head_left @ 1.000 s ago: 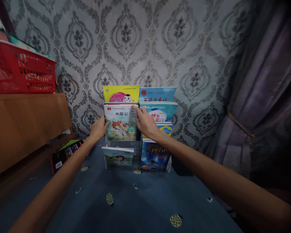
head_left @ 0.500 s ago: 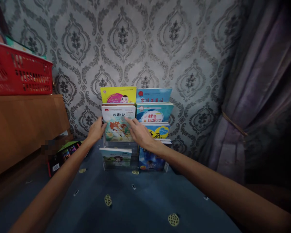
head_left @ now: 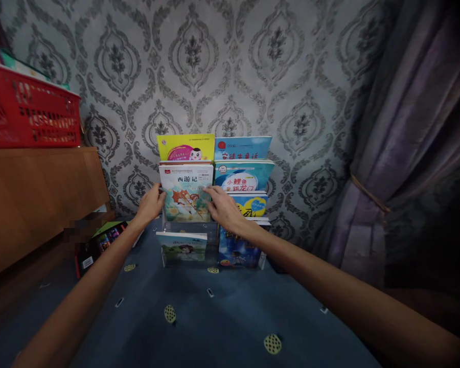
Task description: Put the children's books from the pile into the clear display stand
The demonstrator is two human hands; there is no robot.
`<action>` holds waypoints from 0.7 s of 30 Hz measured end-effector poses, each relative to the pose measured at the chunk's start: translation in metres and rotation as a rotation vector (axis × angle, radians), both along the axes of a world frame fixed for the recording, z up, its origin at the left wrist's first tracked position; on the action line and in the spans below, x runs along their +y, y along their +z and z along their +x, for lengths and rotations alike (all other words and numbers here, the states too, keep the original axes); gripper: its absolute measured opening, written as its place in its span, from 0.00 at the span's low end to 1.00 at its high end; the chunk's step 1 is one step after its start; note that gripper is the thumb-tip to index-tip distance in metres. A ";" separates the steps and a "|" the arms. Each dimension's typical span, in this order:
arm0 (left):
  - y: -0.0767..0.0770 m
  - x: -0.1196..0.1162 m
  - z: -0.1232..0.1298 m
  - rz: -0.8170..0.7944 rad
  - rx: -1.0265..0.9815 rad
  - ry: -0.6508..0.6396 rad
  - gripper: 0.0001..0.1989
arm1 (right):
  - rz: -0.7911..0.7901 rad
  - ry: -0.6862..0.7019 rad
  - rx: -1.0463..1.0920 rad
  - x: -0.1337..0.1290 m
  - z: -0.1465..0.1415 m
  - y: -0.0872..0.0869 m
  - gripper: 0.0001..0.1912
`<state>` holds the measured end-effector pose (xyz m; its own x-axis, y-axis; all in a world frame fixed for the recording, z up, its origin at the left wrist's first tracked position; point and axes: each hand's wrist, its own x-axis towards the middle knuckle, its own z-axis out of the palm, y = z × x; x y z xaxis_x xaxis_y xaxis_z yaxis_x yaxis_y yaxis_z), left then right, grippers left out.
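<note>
A picture book (head_left: 184, 202) with a white-and-green cover and Chinese title stands upright in the left column of a clear tiered book rack (head_left: 163, 258). My left hand (head_left: 150, 204) grips its left edge, fingers bent around the side. At the opposite edge, my right hand (head_left: 224, 208) pinches the book with thumb and fingertips. Behind it rises a yellow book (head_left: 186, 146). A green-and-blue book (head_left: 182, 247) sits in the front tier below. In the right column are a light-blue book (head_left: 243, 148), a teal book (head_left: 245, 175), a yellow-and-blue book (head_left: 257, 204) and a dark-blue book (head_left: 240, 248).
Blue cloth (head_left: 210, 327) with a pineapple print lies under the rack. Patterned wallpaper (head_left: 230, 61) is close behind. To the left, dark books (head_left: 99, 248) lie near a wooden cabinet (head_left: 42, 199) bearing a red basket (head_left: 34, 112). A tied curtain (head_left: 368, 204) hangs at right.
My right hand has shifted from the cover's front to the book's right edge. My left hand stays at the left edge. The whole view has moved slightly.
</note>
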<state>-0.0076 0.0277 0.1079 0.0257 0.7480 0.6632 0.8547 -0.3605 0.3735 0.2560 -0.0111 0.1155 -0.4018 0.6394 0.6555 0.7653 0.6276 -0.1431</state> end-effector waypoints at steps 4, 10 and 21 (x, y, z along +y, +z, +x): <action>0.000 0.000 -0.001 -0.016 -0.010 -0.026 0.16 | 0.018 -0.002 -0.002 0.001 -0.003 0.001 0.22; -0.001 0.001 -0.003 -0.021 -0.023 -0.044 0.15 | -0.023 -0.158 0.031 -0.003 -0.004 0.005 0.21; -0.002 0.008 -0.009 -0.035 -0.080 -0.114 0.15 | -0.055 -0.075 0.093 0.002 -0.003 0.006 0.17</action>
